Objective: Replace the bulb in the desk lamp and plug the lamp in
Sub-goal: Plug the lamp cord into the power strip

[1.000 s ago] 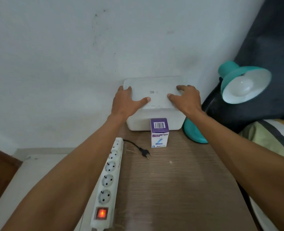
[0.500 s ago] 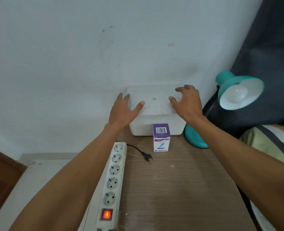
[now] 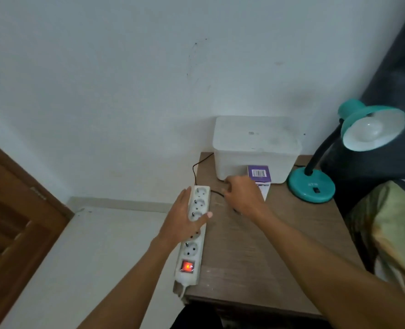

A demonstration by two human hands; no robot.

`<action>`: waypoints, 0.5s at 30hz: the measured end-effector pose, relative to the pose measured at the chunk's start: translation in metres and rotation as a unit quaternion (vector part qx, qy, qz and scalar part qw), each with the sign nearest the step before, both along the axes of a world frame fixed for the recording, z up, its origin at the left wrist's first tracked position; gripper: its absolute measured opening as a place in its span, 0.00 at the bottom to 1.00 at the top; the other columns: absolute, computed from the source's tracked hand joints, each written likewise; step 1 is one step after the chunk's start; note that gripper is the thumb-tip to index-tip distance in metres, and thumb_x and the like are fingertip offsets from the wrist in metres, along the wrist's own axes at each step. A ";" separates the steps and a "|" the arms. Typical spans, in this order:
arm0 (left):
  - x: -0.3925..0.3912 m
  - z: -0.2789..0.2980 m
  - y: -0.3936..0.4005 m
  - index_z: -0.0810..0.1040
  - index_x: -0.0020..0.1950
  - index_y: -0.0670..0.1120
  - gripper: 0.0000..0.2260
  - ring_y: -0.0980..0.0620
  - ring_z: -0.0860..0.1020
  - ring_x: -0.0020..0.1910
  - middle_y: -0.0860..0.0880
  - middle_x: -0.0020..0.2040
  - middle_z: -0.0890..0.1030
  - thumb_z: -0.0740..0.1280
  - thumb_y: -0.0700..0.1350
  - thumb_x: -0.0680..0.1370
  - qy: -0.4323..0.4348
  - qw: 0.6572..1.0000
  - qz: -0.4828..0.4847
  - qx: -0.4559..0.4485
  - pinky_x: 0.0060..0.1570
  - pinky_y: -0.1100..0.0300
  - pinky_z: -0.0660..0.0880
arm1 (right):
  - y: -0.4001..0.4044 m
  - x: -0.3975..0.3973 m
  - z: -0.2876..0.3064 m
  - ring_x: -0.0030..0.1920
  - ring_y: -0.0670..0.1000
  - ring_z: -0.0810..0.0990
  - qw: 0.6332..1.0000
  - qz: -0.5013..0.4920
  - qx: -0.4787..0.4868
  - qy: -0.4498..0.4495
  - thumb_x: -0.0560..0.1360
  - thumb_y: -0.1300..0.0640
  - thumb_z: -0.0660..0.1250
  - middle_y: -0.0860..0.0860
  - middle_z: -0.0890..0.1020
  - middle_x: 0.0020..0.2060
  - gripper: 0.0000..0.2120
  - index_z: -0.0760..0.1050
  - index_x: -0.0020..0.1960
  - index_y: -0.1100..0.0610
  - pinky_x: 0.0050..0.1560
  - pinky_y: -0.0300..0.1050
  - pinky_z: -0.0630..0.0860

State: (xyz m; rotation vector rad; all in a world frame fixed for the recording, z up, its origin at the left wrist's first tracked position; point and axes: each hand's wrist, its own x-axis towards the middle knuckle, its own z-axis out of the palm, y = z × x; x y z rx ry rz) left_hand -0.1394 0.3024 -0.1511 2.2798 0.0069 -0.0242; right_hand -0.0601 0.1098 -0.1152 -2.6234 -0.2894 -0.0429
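**Desk lamp, cord and power strip on the bedside table**

The teal desk lamp (image 3: 312, 188) stands at the far right of the wooden table (image 3: 256, 252), its round base flat on the top and its black gooseneck rising to a tilted shade. A white bulb (image 3: 370, 130) sits inside the shade. The lamp's black cord (image 3: 194, 168) loops off the table's far left edge, behind the white lidded box (image 3: 256, 148) that stands against the wall, and returns toward the right hand (image 3: 243, 195). This hand is curled with fingers drawn together over the cord's end; whether it pinches the plug cannot be told, since the plug is hidden beneath it. The left hand (image 3: 185, 219) grasps the white power strip (image 3: 193, 236) along the table's left edge, fingers on its outer side and thumb laid across the top. The strip's switch (image 3: 187, 266) glows orange at the near end. A purple and white bulb carton (image 3: 259, 174) stands just before the box, partly behind the right hand
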 end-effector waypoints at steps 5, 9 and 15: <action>-0.040 -0.035 0.014 0.46 0.82 0.61 0.54 0.57 0.65 0.77 0.55 0.81 0.61 0.75 0.71 0.67 0.066 0.997 -0.034 -0.037 0.75 0.51 0.67 | 0.010 -0.014 -0.032 0.49 0.58 0.80 0.994 -0.006 -0.100 0.048 0.76 0.58 0.63 0.56 0.79 0.49 0.08 0.78 0.51 0.59 0.44 0.49 0.75; -0.046 -0.035 0.016 0.47 0.82 0.60 0.55 0.63 0.70 0.72 0.60 0.77 0.67 0.79 0.66 0.67 0.062 0.993 -0.081 -0.055 0.70 0.59 0.70 | 0.007 -0.020 -0.048 0.53 0.58 0.80 0.985 -0.038 -0.152 0.069 0.78 0.61 0.61 0.58 0.80 0.54 0.11 0.78 0.57 0.60 0.51 0.51 0.78; -0.047 -0.036 0.015 0.44 0.83 0.58 0.56 0.62 0.72 0.71 0.59 0.76 0.68 0.80 0.64 0.67 0.055 0.990 -0.105 -0.077 0.69 0.57 0.73 | 0.011 -0.023 -0.047 0.53 0.58 0.77 0.986 -0.084 -0.140 0.046 0.76 0.58 0.65 0.58 0.82 0.47 0.09 0.80 0.52 0.59 0.46 0.51 0.77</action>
